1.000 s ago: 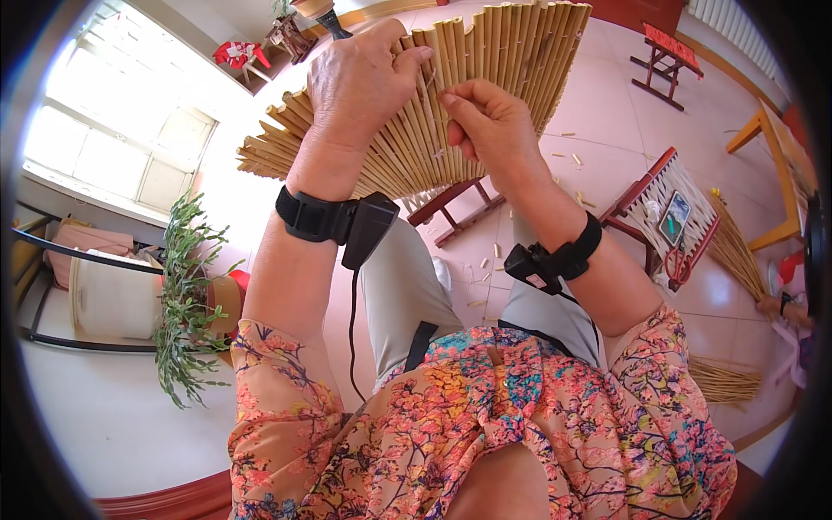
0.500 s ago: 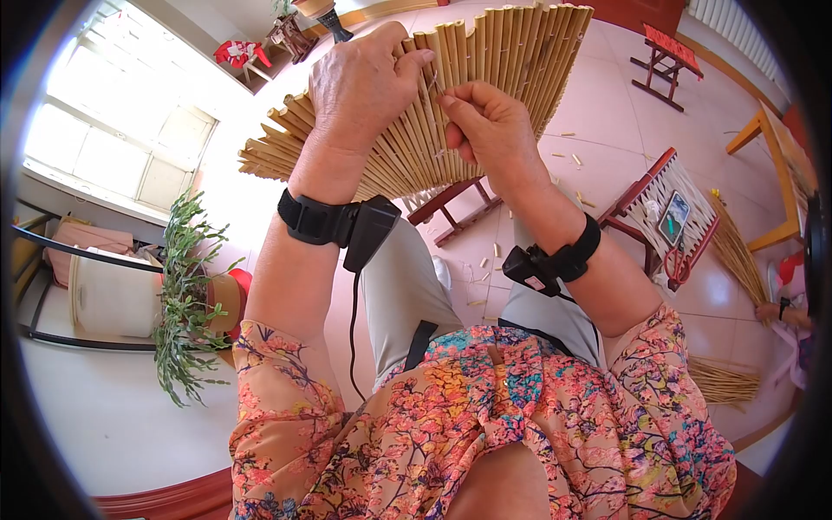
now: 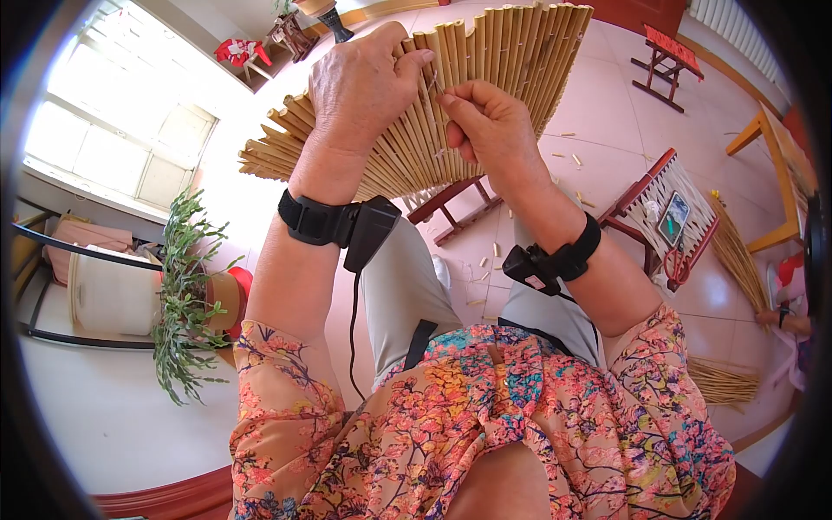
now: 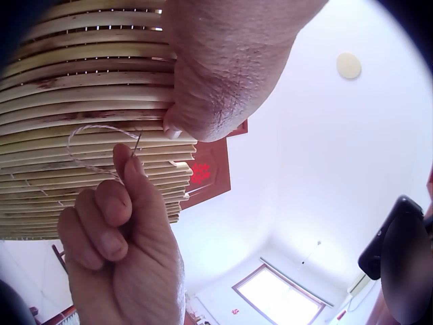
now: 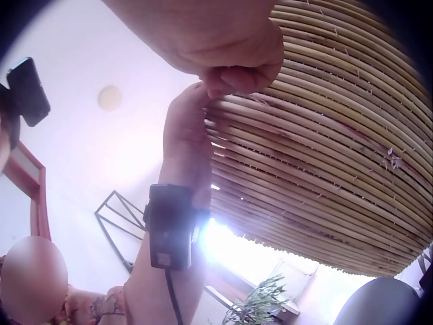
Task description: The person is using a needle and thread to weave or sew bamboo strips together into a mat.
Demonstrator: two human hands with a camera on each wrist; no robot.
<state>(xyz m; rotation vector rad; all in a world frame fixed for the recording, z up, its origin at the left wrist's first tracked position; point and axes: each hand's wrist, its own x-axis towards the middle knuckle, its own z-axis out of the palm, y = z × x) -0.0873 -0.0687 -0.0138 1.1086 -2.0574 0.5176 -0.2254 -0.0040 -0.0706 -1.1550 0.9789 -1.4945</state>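
A fan-shaped mat of stalks (image 3: pixel 529 52), strung side by side with thread, is held up in front of the person. The left hand (image 3: pixel 360 87) grips its upper edge, thumb on the near face and the other fingers hidden behind. Just right of that thumb, the right hand (image 3: pixel 498 130) pinches a thin needle (image 4: pixel 138 144) between thumb and forefinger, its other fingers curled in. From the needle, a pale twisted thread (image 4: pixel 70 145) loops across the stalks in the left wrist view. In the right wrist view, the right hand (image 5: pixel 230 40) overlaps the mat's edge.
Right of the knees stands a folding stool (image 3: pixel 646 204) bearing a phone (image 3: pixel 674 215) and red-handled scissors (image 3: pixel 677 267). Stalk offcuts (image 3: pixel 497 250) litter the floor. A potted plant (image 3: pixel 186 299) stands at left. Another person's hand (image 3: pixel 784 321) is by a stalk bundle (image 3: pixel 737 256) at right.
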